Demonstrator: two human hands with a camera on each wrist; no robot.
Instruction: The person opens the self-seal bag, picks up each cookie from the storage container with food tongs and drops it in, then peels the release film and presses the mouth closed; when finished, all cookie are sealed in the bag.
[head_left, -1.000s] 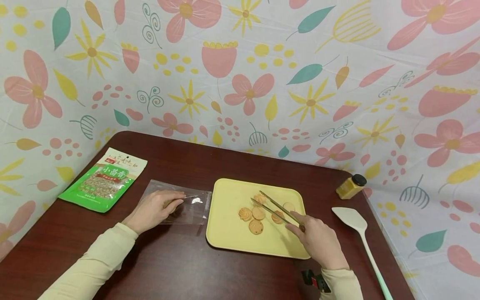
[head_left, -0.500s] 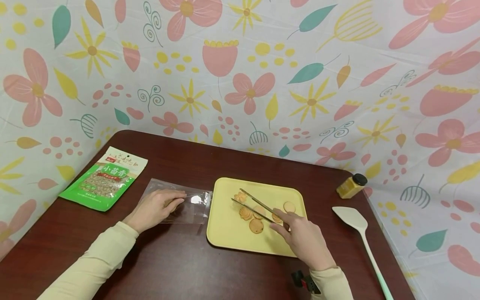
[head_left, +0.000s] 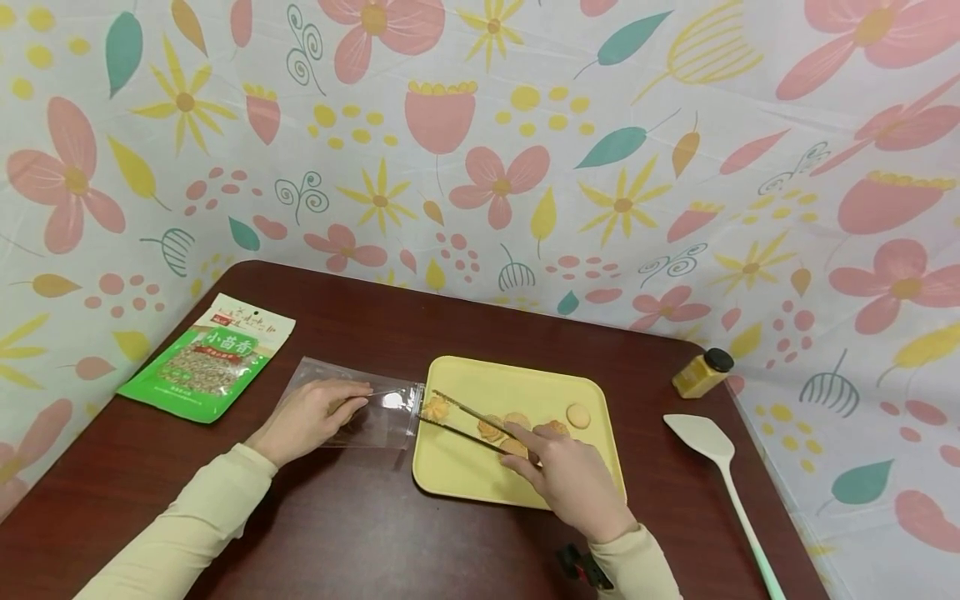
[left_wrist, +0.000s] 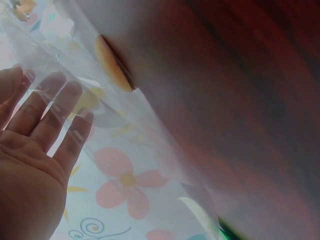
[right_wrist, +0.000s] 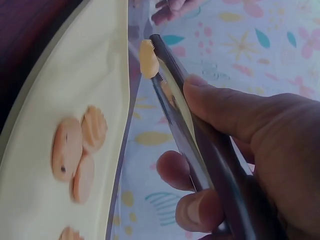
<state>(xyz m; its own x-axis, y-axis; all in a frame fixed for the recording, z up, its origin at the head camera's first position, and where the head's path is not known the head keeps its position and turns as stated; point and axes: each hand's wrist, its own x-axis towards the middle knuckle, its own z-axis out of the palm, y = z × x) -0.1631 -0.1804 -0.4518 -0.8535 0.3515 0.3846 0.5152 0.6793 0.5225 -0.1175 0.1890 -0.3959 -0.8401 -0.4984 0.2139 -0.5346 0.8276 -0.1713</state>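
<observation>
One swirly cookie (head_left: 435,409) is pinched in our tongs (right_wrist: 215,155) at the left edge of the yellow tray (head_left: 465,479), right by the clear bag (head_left: 375,427). We've got our right hand (head_left: 573,479) gripping those tongs, left hand (head_left: 318,412) pinching the bag's film.

We see a dark red-brown table (head_left: 360,517) with rounded far corners. Behind it and along both its sides runs a creased white sheet (head_left: 480,125) printed with pink, yellow and teal motifs. A soft sheen lies on the table's near part.
</observation>
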